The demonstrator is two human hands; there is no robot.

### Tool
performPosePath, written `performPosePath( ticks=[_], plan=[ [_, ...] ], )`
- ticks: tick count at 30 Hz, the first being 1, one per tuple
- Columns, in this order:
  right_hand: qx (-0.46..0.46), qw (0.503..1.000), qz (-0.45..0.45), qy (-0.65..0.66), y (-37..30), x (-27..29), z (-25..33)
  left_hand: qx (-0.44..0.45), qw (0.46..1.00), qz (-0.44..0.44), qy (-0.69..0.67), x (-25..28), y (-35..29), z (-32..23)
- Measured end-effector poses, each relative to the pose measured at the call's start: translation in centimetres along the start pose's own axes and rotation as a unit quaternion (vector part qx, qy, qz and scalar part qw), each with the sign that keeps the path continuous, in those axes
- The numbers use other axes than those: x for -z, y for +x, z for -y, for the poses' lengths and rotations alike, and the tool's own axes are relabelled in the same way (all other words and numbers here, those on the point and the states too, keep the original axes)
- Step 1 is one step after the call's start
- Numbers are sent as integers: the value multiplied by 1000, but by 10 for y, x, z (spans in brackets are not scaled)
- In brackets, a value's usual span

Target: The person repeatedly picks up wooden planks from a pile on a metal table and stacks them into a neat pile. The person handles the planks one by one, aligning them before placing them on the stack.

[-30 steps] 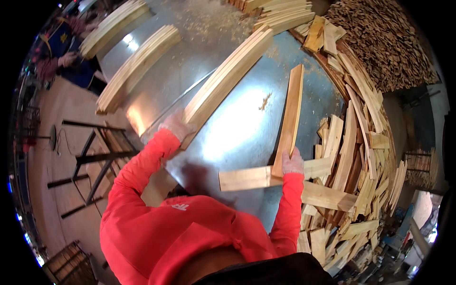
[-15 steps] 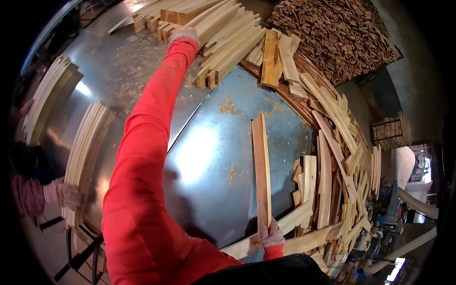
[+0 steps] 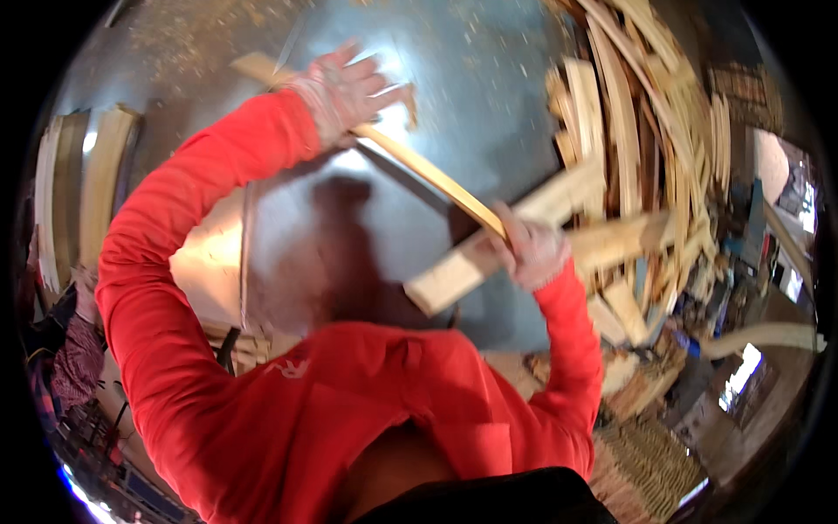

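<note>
A narrow wooden board (image 3: 428,175) slants over the metal table, its narrow edge toward me. My right hand (image 3: 534,251), gloved, is closed round the board's near right end. My left hand (image 3: 342,92), in a pale glove, lies across the board nearer its far left end; its fingers are spread and slightly blurred. The far tip (image 3: 255,66) of the board sticks out beyond my left wrist. Below my right hand, a loose wider plank (image 3: 463,271) rests at the table's near edge.
A heap of loose boards (image 3: 615,131) runs along the right side. At the left, stacked boards (image 3: 105,175) stand beside another person's gloved hand (image 3: 85,293). Wood shavings (image 3: 188,26) dot the metal tabletop (image 3: 489,105).
My left hand has come back from the far board stacks onto the board. My right hand has raised and tilted the board to the left. The view has shifted toward my body.
</note>
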State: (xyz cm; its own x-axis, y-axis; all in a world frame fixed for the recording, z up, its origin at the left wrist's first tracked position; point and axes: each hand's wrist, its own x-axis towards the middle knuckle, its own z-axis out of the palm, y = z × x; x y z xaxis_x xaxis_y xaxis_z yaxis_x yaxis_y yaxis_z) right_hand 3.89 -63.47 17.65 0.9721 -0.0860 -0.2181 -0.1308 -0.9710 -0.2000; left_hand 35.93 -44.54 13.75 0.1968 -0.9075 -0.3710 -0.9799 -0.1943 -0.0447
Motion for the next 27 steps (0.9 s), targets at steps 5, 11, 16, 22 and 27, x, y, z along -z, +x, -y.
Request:
performPosePath(
  ticks=[5,11,16,22,27],
  plan=[
    [-63,960,-264,72,-20,-9,-64,202,955,45,-214,-55,-132,-67],
    [-422,895,-135,-51,2,-92,-53,612,709,-30,-348,-164,-278,-158],
    [-186,973,-128,-53,-14,-119,8,722,591,-28,-357,-162,-324,-198],
    [59,925,262,-269,-63,-114,40,694,660,-4,-286,-199,-357,-112],
    [220,924,85,-302,-38,-159,-27,655,684,53,-315,-207,-343,-65]
  ],
)
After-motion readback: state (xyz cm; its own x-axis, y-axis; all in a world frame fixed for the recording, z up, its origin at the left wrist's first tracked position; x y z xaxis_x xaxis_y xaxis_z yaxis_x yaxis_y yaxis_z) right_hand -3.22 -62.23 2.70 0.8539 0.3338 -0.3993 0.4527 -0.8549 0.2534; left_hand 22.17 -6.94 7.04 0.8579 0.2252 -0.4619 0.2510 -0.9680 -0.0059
